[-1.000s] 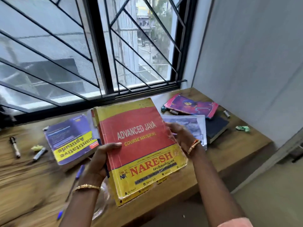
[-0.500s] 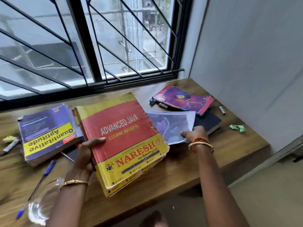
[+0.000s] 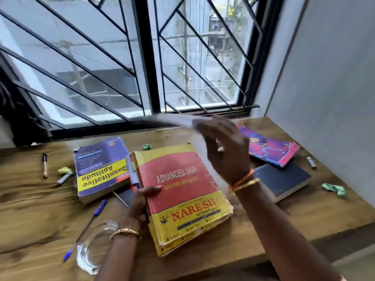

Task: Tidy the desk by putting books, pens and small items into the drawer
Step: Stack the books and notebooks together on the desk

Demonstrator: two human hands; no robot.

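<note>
Landmark: the thick red-and-yellow "Advanced Java" paperback book (image 3: 182,196), lying on the wooden desk (image 3: 30,201) near its front edge. The left hand (image 3: 140,205) grips the book's left edge, thumb curled onto the cover. Above the book's upper right corner, the right hand (image 3: 221,149) is raised and holds a motion-blurred white paper sheet (image 3: 176,120); the exact finger pose cannot be told. Left of the book, just beside it, lies a purple-and-yellow "Quantitative Aptitude" book (image 3: 101,169). Right of the book lie a dark blue hardcover book (image 3: 282,179) and, behind that, a pink-and-purple illustrated book (image 3: 272,148). Left of and nearer than the landmark's left edge lies a blue ballpoint pen (image 3: 89,224).
</note>
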